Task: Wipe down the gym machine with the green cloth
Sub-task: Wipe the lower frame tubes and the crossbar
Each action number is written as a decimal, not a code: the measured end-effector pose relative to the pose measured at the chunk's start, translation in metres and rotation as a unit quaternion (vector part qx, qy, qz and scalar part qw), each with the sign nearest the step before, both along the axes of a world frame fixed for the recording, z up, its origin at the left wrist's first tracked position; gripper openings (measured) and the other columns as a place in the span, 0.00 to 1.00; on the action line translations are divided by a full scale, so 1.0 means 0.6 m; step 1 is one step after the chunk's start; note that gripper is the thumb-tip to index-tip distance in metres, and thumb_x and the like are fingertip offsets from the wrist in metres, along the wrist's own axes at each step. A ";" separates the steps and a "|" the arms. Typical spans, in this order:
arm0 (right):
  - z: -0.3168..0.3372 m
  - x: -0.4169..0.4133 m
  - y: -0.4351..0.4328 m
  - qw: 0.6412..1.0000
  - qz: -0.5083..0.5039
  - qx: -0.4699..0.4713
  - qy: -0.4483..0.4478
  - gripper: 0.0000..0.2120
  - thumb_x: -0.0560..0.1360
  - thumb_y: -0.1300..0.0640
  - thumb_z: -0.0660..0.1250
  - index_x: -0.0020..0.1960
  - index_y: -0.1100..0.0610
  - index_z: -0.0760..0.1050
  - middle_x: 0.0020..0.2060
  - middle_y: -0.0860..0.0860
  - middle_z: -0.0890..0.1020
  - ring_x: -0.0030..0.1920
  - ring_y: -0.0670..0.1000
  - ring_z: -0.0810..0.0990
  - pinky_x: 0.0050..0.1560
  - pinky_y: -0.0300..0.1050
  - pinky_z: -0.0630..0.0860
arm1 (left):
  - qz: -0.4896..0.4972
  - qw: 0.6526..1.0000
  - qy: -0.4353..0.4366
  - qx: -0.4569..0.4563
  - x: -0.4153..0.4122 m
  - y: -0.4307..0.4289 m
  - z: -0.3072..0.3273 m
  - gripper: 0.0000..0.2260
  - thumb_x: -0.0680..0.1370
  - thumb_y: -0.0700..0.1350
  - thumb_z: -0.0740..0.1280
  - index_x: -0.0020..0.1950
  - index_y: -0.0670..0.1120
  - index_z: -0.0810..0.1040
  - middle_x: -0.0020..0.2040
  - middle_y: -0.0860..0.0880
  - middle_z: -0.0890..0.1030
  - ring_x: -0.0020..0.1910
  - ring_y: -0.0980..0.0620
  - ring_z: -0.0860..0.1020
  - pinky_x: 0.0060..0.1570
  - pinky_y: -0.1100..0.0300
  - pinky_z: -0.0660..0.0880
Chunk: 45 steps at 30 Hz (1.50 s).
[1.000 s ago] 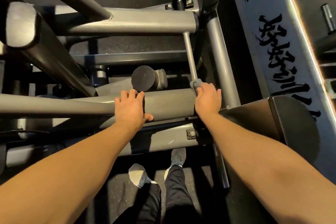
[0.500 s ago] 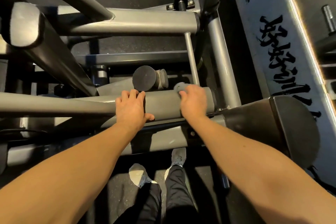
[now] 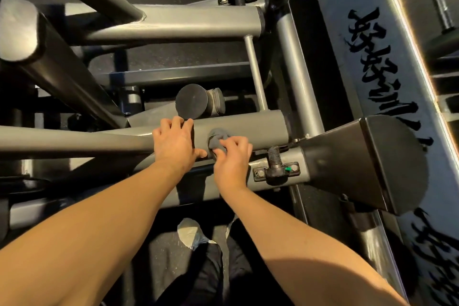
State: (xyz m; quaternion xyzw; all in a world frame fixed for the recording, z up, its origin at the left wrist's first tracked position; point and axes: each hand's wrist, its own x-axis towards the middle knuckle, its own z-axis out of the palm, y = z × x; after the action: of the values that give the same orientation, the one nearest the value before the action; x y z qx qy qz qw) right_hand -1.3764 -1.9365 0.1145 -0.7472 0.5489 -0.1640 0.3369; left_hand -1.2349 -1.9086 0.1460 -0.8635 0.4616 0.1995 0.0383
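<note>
The gym machine's thick grey tube (image 3: 250, 129) runs across the middle of the view. My right hand (image 3: 232, 159) grips a bunched cloth (image 3: 216, 138), which looks grey-green in this light, and holds it against the tube's near side. My left hand (image 3: 173, 143) rests on the same tube just left of the cloth, fingers draped over the top, thumb close to the cloth. The two hands almost touch.
A black padded block (image 3: 367, 164) juts out at the right beside a bolt and bracket (image 3: 275, 169). A round black end cap (image 3: 191, 100) sits behind the tube. More grey bars cross above and left. My feet (image 3: 190, 232) stand on dark floor below. A lettered panel (image 3: 372, 57) runs along the right.
My right hand has slid the cloth leftward along the tube, from the thin rod at its right end to beside my left hand. The bolt and bracket are now uncovered. The left hand stayed put.
</note>
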 end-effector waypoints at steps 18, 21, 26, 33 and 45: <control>-0.002 0.019 -0.047 0.985 0.155 -0.031 0.068 0.15 0.83 0.57 0.62 0.68 0.60 0.72 0.78 0.56 0.65 0.81 0.56 0.56 0.80 0.58 0.56 | 0.025 0.987 -0.062 -0.147 -0.040 0.097 -0.016 0.18 0.77 0.52 0.71 0.63 0.47 0.78 0.65 0.45 0.74 0.63 0.43 0.72 0.66 0.46 0.67; -0.003 0.034 -0.076 0.961 0.248 -0.067 0.102 0.22 0.84 0.52 0.60 0.76 0.56 0.66 0.77 0.53 0.67 0.79 0.54 0.58 0.80 0.56 0.54 | 0.058 0.984 -0.061 -0.159 -0.049 0.122 -0.019 0.15 0.77 0.51 0.72 0.60 0.47 0.79 0.62 0.46 0.75 0.60 0.44 0.73 0.64 0.46 0.69; -0.024 0.033 -0.153 0.947 0.242 -0.067 0.201 0.22 0.86 0.48 0.52 0.79 0.51 0.65 0.78 0.53 0.67 0.80 0.55 0.57 0.80 0.58 0.49 | 0.299 0.938 -0.036 -0.171 -0.055 0.159 -0.014 0.19 0.76 0.52 0.74 0.62 0.45 0.76 0.61 0.45 0.74 0.60 0.43 0.72 0.62 0.44 0.71; -0.021 0.091 -0.041 0.938 0.290 -0.116 0.153 0.21 0.83 0.53 0.60 0.74 0.57 0.68 0.73 0.54 0.70 0.77 0.56 0.63 0.76 0.58 0.61 | 0.421 0.893 -0.030 -0.155 -0.044 0.161 -0.023 0.26 0.75 0.55 0.75 0.64 0.40 0.72 0.63 0.40 0.73 0.66 0.39 0.69 0.68 0.40 0.69; -0.028 -0.068 -0.096 0.924 0.309 -0.159 0.158 0.29 0.76 0.67 0.70 0.75 0.62 0.70 0.77 0.57 0.68 0.79 0.56 0.62 0.79 0.59 0.59 | 0.407 0.899 -0.067 -0.149 -0.030 0.163 -0.033 0.27 0.73 0.60 0.75 0.57 0.41 0.71 0.57 0.40 0.72 0.56 0.40 0.69 0.56 0.46 0.74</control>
State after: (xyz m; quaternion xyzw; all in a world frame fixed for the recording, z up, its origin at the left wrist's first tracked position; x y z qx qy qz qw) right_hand -1.4172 -1.9941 0.0978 -0.9398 0.3033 -0.0169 0.1562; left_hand -1.2530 -1.8110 0.1260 -0.9829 0.0909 0.0679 -0.1448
